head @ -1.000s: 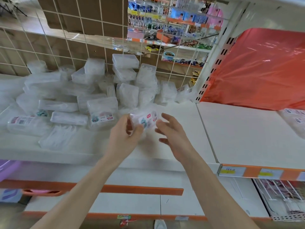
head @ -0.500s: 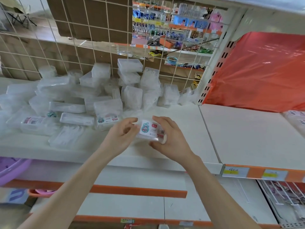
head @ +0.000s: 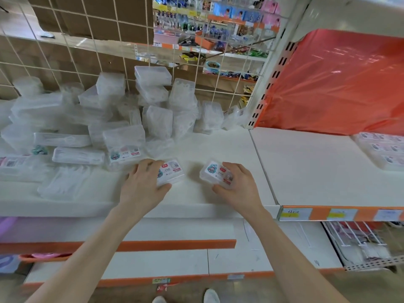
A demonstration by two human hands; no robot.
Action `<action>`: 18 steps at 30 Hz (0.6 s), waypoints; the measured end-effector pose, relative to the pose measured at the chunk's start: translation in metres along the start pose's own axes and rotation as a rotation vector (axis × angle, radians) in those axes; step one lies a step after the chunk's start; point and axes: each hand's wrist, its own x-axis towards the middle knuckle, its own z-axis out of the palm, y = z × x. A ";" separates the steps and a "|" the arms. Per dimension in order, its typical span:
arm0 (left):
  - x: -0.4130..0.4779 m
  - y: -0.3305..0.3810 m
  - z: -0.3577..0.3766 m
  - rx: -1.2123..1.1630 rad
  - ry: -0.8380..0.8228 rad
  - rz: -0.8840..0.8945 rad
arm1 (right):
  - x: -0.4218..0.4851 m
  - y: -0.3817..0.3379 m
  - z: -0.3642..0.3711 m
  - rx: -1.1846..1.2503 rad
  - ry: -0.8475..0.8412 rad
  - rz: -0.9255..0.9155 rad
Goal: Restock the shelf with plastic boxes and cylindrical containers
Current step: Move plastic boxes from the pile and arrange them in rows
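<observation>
Plastic boxes [head: 172, 171], contents unclear, on shelf [head: 196, 200].

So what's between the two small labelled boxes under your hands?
Bare white shelf only, per head view, between left clear plastic box and right clear plastic box.

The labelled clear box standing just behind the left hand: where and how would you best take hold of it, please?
Probably pinch the box across its top edge, coming down from above: it stands upright with the label facing front, the top is exposed, while flat trays crowd its left and the left hand sits before its foot.
</observation>
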 end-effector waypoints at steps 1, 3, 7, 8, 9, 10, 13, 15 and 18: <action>0.000 0.002 0.000 -0.009 0.006 0.003 | 0.000 0.003 -0.002 0.003 0.006 0.003; 0.000 0.009 0.000 -0.033 0.015 0.016 | -0.001 0.008 -0.008 0.017 0.014 0.010; -0.002 0.037 0.005 -0.051 0.033 0.074 | -0.006 0.027 -0.028 0.033 0.043 0.020; -0.003 0.046 0.007 -0.056 0.039 0.093 | -0.008 0.033 -0.035 0.038 0.051 0.026; -0.004 0.059 0.011 -0.063 0.045 0.117 | -0.011 0.042 -0.044 0.044 0.064 0.034; -0.006 0.073 0.015 -0.071 0.048 0.142 | -0.015 0.052 -0.054 0.050 0.076 0.043; -0.015 0.119 0.033 -0.100 0.026 0.205 | -0.033 0.084 -0.087 0.054 0.107 0.069; -0.025 0.154 0.047 -0.120 0.005 0.237 | -0.049 0.108 -0.111 0.067 0.129 0.090; -0.041 0.200 0.070 -0.124 -0.030 0.265 | -0.074 0.147 -0.146 0.083 0.163 0.115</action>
